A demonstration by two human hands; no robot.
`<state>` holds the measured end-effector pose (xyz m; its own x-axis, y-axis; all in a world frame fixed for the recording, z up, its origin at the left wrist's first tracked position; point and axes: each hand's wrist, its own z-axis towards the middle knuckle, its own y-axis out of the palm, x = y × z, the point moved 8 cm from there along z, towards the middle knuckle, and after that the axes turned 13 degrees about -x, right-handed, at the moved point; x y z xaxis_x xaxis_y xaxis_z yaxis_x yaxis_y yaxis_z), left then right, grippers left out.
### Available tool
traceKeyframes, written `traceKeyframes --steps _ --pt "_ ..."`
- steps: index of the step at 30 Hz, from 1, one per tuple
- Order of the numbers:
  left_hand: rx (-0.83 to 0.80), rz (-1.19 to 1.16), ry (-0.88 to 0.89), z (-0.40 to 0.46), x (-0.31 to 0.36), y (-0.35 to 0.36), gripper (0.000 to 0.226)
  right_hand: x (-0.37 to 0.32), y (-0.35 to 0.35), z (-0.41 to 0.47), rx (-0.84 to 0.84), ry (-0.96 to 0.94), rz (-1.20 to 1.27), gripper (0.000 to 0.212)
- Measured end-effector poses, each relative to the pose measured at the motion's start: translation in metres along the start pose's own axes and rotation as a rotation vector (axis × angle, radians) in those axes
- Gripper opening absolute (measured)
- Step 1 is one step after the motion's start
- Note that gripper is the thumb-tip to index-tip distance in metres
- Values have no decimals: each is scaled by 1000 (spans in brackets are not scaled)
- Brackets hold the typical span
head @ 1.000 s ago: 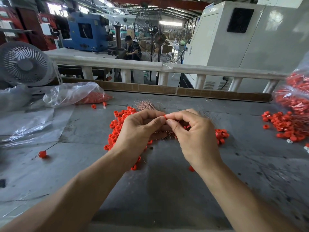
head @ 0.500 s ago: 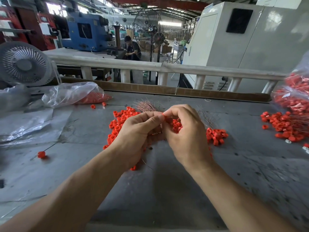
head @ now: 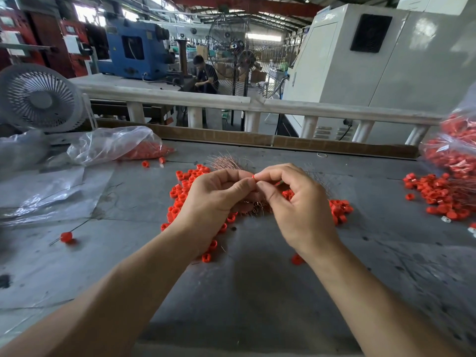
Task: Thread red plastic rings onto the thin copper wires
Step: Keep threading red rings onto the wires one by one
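Grey counter [head: 257, 292] at frame centre carries many loose rings [head: 184, 185]; left hand [head: 213, 202] and right hand [head: 298, 204] pinch one ring [head: 253, 176], wire unclear. Most threading remains.

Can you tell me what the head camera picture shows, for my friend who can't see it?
Two hands meet over a grey table: the left hand and right hand pinch a tiny red ring between their fingertips. Under them lie loose red rings and thin copper wires. A small fan stands far left.
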<state>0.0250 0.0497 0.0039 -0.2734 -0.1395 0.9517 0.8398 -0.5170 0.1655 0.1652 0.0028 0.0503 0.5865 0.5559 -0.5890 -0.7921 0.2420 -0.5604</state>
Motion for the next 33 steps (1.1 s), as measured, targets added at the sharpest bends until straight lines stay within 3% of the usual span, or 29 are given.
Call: traceKeyframes --steps 11,33 --pt "0 135 129 -2 11 1 19 -11 -4 1 50 -92 -139 5" --pt "-20 204 211 -2 16 2 12 -9 -7 1 52 -93 -95 10"
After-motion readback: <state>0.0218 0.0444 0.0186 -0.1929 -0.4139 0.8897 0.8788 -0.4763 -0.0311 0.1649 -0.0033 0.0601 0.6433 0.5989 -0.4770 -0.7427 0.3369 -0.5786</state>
